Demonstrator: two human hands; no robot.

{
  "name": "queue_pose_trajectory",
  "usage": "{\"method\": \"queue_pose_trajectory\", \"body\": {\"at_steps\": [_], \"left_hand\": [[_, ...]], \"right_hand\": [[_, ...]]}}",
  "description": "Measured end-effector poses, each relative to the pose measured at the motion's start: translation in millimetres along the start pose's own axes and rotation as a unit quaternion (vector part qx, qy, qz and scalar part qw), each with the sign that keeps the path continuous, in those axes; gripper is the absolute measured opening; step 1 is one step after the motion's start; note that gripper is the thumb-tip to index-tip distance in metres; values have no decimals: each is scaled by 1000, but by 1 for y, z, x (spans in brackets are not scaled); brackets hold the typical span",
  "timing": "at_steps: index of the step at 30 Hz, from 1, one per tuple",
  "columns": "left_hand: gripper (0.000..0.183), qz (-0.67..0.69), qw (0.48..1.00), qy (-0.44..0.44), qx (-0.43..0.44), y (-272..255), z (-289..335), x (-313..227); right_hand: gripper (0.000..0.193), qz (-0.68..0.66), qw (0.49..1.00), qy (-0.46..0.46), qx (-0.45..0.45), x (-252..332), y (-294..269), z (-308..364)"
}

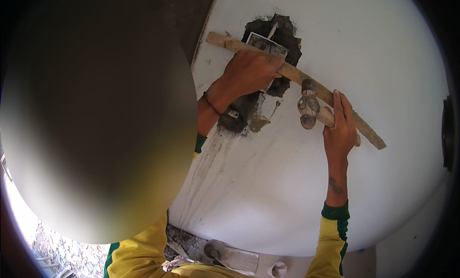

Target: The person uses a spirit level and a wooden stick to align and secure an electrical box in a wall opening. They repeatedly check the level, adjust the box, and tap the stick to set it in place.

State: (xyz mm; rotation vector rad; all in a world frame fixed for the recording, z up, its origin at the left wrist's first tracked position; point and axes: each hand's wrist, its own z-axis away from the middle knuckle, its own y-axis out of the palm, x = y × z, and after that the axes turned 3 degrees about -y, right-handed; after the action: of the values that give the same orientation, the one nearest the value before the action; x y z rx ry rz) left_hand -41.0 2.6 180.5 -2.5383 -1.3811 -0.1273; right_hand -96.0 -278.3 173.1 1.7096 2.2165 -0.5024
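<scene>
A long, thin wooden strip (296,74) lies slantwise across a white wall box (273,47), which sits in a ragged hole (293,38) in the white wall. My left hand (251,72) is closed around the strip at the box, covering part of both. In my right hand (341,134) is a hammer (308,105), its worn head just below the strip. The right fingers also reach up against the strip toward its lower right end. Above the box a pale conduit (272,31) enters the hole; another pipe stub (233,113) shows below my left wrist.
Grey streaks run down the white wall (268,191). At the bottom stand a grey bucket (214,249) and a small white cup (278,269). Rubble (81,251) covers the floor at lower left. A large blurred shape (100,120) hides most of the left side.
</scene>
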Motion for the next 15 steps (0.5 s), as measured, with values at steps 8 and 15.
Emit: {"method": "queue_pose_trajectory", "body": {"at_steps": [8,15], "left_hand": [[43,-3,1000,-14,-15,12,2,5],[48,-8,991,-40,-124,-6,29,32]], "right_hand": [[58,-22,999,29,7,-4,18,-3],[62,1,998,58,31,-9,27,0]]}}
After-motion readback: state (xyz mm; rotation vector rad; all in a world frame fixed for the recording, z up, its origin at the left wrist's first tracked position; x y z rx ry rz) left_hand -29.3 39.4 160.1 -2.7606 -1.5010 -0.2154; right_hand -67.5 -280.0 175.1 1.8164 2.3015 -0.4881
